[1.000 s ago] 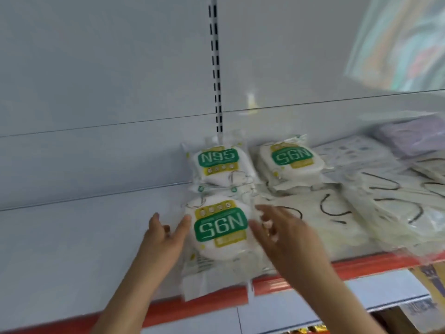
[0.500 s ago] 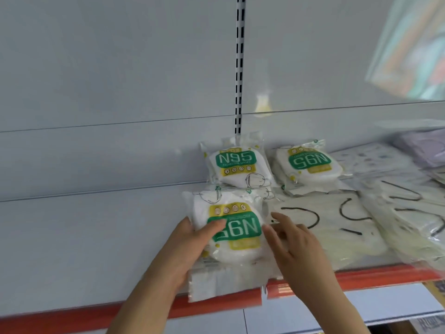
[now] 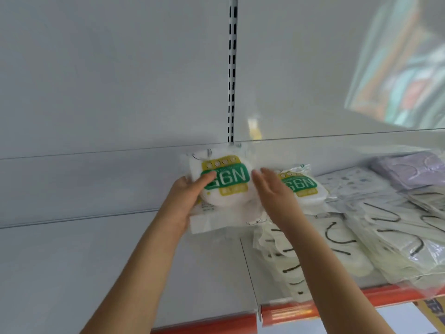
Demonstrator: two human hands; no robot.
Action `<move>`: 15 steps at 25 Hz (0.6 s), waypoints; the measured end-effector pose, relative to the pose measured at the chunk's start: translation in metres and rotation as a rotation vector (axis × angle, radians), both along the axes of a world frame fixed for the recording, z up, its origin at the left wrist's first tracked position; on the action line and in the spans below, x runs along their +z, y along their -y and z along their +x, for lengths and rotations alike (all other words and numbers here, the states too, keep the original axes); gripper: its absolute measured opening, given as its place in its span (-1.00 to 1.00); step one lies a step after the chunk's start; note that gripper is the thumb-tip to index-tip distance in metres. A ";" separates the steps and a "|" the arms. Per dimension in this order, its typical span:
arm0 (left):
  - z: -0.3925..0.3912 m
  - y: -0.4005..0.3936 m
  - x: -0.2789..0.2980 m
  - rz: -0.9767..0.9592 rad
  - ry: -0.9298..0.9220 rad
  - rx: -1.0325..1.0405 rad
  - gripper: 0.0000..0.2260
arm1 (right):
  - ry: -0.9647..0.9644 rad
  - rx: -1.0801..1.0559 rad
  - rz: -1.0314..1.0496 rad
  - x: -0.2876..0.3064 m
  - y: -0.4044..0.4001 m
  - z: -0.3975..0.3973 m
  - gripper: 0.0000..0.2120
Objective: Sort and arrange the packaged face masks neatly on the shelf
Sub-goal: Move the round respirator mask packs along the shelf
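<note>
The person's left hand [image 3: 186, 201] gripped an N95 mask pack [image 3: 222, 183] by its left edge, thumb curled over the green label and the other fingers hidden behind the packet, so the pack was held up near the back of the shelf [image 3: 96, 273], its label upside down and its lower clear flap hanging loose below the thumb. The right hand [image 3: 273, 191] stood just beside the pack's right edge, fingers straight and close together, tips about level with the label; whether they actually touched the wrapper I could not tell. Directly behind that right hand lay a second N95 pack [image 3: 301, 186], also upside down, resting on the shelf. Below and to the right of the right wrist spread a loose heap of white masks with black ear loops [image 3: 349, 242] in clear wrappers, reaching to the orange shelf edge [image 3: 289, 314]. Further right, beyond the fingers, sat a lilac mask pack [image 3: 409, 168] and a patterned white pack [image 3: 354, 184]. Above both hands a slotted upright [image 3: 232, 68] ran up the pale back panel
</note>
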State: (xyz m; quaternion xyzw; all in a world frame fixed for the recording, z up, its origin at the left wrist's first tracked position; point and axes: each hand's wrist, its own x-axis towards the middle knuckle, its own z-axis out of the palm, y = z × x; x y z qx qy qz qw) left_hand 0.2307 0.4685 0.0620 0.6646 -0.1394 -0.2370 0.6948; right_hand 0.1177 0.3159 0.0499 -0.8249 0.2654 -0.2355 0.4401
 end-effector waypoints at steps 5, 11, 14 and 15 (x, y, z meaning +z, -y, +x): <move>0.026 0.028 -0.039 0.175 -0.072 0.044 -0.20 | -0.190 0.060 0.130 -0.014 0.016 0.027 -0.34; 0.010 0.019 -0.032 0.041 -0.252 -0.107 -0.58 | -0.246 0.147 0.171 -0.006 0.014 0.030 -0.40; 0.008 0.018 -0.031 -0.033 -0.166 -0.078 -0.61 | -0.143 0.146 0.084 -0.004 0.006 0.026 -0.56; 0.009 0.017 -0.032 -0.060 -0.140 -0.076 -0.63 | -0.107 0.145 0.077 -0.004 0.003 0.024 -0.58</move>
